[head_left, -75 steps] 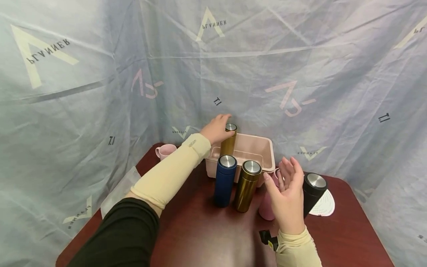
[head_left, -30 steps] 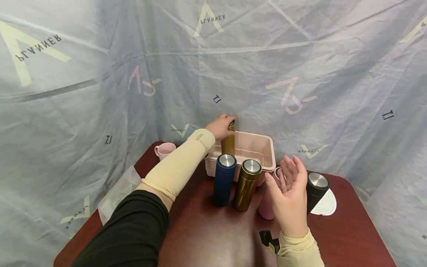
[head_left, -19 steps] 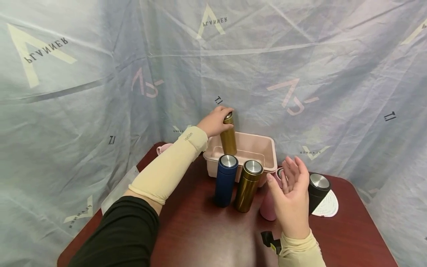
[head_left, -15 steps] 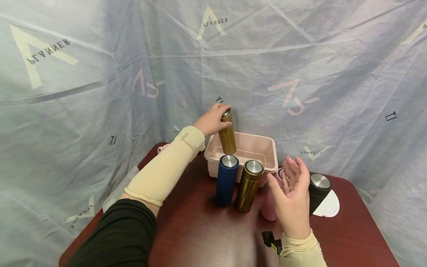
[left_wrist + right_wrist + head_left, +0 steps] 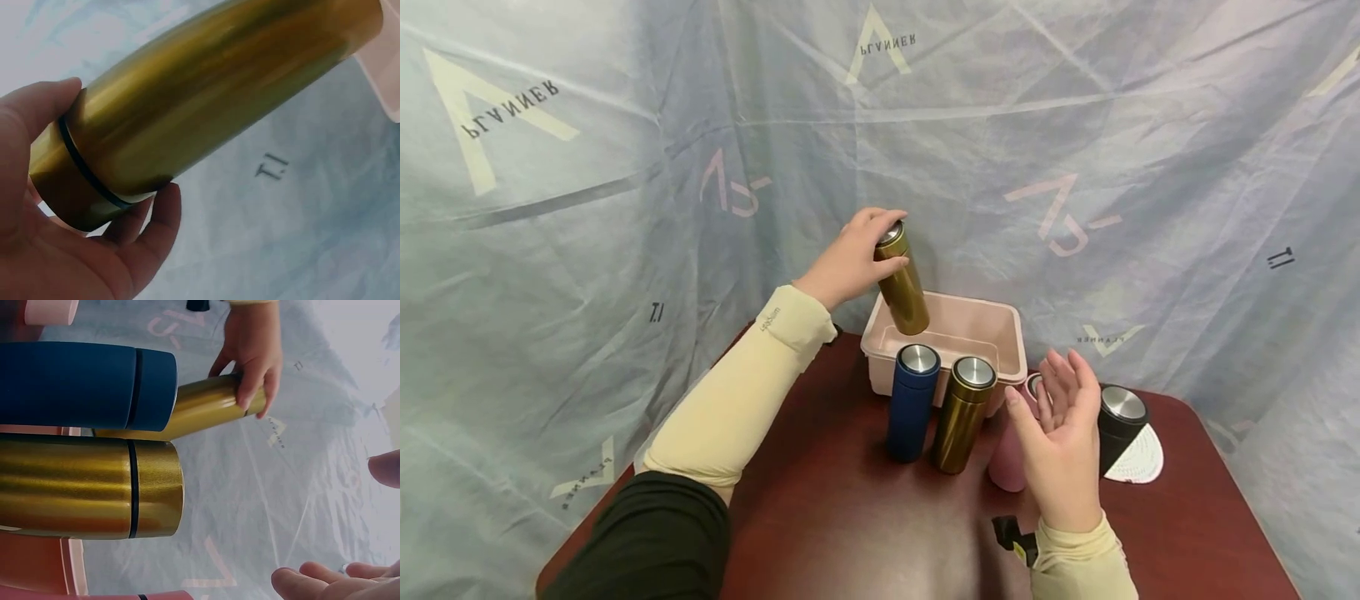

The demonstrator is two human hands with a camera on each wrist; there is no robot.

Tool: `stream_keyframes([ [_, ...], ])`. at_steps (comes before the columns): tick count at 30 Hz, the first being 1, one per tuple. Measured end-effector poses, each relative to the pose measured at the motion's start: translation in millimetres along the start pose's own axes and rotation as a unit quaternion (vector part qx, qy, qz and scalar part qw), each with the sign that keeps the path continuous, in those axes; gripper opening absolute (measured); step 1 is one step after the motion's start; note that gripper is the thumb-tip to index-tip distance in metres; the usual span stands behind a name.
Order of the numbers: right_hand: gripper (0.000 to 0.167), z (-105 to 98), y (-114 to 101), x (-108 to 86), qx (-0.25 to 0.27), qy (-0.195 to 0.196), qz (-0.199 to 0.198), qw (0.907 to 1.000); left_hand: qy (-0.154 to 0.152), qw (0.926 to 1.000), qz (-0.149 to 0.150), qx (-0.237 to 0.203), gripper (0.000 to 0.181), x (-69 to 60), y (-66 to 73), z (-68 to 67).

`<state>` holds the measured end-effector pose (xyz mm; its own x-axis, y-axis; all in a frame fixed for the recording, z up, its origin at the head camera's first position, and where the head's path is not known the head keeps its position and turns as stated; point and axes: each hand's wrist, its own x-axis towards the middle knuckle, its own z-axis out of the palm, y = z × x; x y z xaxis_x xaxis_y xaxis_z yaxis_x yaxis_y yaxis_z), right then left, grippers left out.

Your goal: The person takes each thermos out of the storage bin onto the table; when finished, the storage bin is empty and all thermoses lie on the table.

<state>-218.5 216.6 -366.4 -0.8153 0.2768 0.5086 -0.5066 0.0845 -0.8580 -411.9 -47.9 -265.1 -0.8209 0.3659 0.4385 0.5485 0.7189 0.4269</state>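
My left hand (image 5: 848, 260) grips a gold thermos (image 5: 904, 293) round its lid end. The thermos hangs tilted over the left part of a pale pink plastic bin (image 5: 981, 325), its base lower and to the right. In the left wrist view, thumb and fingers (image 5: 164, 215) wrap the lid and its dark seam. A blue thermos (image 5: 912, 417) and a second gold thermos (image 5: 958, 427) stand upright in front of the bin. With fingers spread and nothing held, my right hand (image 5: 1066, 458) is raised before a pink bottle (image 5: 1006, 458), partly hiding it.
Right of that hand stands a black thermos (image 5: 1117, 423), beside a white round mat (image 5: 1144, 458). The dark red table (image 5: 850, 517) backs onto hanging grey sheeting (image 5: 955, 183). At the right wrist sits a small black device (image 5: 1011, 533).
The left hand has lifted the gold thermos out of the bin, up and to the left, tilting it. A pink mug at the left is now covered by the arm. The right hand stays nearly still.
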Motion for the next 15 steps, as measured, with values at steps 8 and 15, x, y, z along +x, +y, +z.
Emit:
stream_keyframes([
  [8,0.079,3,0,2.2,0.001,0.001,0.0,1.0,0.014,0.9999,0.002,0.008,0.068,-29.4,-1.3,-15.8],
  [15,0.079,5,-1,-2.7,0.006,0.005,0.009,0.9999,0.027,0.9994,0.016,0.016,0.07,-58.3,1.0,-23.5],
])
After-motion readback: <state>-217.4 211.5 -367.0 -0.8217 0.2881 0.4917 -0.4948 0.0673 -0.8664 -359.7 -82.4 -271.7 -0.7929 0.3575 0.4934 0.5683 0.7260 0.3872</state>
